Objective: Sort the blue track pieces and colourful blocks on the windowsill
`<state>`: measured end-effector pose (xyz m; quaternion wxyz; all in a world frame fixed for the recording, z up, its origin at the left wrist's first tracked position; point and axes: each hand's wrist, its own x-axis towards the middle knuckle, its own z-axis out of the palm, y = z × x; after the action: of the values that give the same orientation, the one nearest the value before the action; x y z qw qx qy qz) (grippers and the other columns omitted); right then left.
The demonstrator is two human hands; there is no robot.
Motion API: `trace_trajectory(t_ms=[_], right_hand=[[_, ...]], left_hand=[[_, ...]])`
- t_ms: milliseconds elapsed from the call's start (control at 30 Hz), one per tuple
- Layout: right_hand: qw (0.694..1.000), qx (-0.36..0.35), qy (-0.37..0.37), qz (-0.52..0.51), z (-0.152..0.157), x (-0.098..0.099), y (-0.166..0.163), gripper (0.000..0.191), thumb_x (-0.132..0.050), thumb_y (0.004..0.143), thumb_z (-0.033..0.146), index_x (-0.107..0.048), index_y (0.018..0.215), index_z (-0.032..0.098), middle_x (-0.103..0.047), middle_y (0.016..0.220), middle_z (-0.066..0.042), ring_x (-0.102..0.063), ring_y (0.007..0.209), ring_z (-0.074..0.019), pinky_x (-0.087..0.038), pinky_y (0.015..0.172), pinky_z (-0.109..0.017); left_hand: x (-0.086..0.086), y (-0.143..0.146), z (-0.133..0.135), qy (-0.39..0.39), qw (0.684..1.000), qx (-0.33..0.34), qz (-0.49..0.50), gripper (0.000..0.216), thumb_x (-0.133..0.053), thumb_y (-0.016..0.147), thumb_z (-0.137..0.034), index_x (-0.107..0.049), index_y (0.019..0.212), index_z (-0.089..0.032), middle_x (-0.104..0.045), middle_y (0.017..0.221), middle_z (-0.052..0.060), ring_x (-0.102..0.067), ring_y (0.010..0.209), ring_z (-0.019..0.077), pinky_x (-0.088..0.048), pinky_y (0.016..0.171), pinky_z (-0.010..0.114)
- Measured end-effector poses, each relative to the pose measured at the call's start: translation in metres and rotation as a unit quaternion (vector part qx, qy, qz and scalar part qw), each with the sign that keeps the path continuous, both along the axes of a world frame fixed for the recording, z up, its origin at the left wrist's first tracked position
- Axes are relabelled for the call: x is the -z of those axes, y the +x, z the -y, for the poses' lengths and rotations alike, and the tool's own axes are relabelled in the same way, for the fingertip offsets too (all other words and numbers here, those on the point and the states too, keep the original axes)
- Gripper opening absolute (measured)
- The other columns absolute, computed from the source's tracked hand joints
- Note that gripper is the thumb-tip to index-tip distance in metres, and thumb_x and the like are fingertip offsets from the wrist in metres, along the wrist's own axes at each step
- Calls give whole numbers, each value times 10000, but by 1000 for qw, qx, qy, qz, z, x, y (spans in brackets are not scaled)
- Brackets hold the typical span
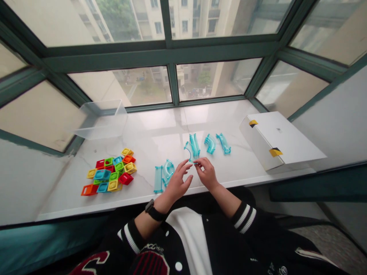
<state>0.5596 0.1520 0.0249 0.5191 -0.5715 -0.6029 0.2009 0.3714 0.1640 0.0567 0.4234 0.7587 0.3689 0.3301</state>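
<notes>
My right hand [205, 172] pinches the near end of a clear blue curved track piece [187, 148] between thumb and fingers. Beside it, my left hand [180, 179] has its fingers stretched out and its thumb apart, the fingertips close to that same end. Just beyond the hands lies a straight blue track piece [194, 144]. Farther right are a curved track piece [210, 144] and another narrow track piece [223, 144]. Left of my left hand lie a flat straight track piece [158, 179] and a curved track piece [168, 170], partly behind the hand.
Colourful hollow blocks [114, 175] are grouped on the left of the white sill [149, 143]. A clear plastic bin [101, 128] stands behind them. To the right sits a white box [282, 137] with yellow-black tape. Green-framed windows [172, 84] border the back.
</notes>
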Motion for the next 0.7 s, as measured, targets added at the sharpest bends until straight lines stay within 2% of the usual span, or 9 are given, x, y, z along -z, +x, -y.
trace_trajectory(t_ms=[133,233,367,533,700], right_hand=[[999,39,10,36,-10,-22,42,189,-556,1013,254,-736,1071,259,-690,1023,-74,-654,907,-227,-579,826,-371],[994,73,-6,80,-18,-27,77,176,-574,996,255,-746,1036,252,-701,1017,-70,-646,861,-221,-568,806,-366],[987,99,-20,121,-28,-24,114,161,-596,958,223,-744,1020,236,-708,989,-65,-637,789,-207,-549,796,-359],[983,113,-31,139,-41,-10,131,169,-586,938,196,-742,990,235,-725,984,-67,-635,768,-208,-537,821,-366],[983,111,-47,141,-54,6,130,176,-575,937,210,-743,985,234,-739,1021,-80,-640,769,-212,-535,828,-373]], left_hand=[[-8,46,-30,-40,997,37,61,403,-627,978,-286,-600,1379,-267,-454,1601,140,-707,1152,217,-646,925,379],[-1,85,-52,-85,991,59,88,389,-662,959,-301,-622,1343,-252,-468,1594,150,-734,1056,199,-653,803,320],[15,127,-67,-119,986,62,101,383,-689,938,-290,-641,1315,-243,-456,1611,153,-739,945,163,-660,788,333],[26,149,-69,-99,988,63,99,411,-682,917,-216,-635,1325,-238,-412,1642,170,-736,944,164,-660,892,407],[35,151,-71,-134,987,41,84,425,-661,915,-190,-617,1335,-233,-330,1696,180,-747,910,161,-651,920,452]])
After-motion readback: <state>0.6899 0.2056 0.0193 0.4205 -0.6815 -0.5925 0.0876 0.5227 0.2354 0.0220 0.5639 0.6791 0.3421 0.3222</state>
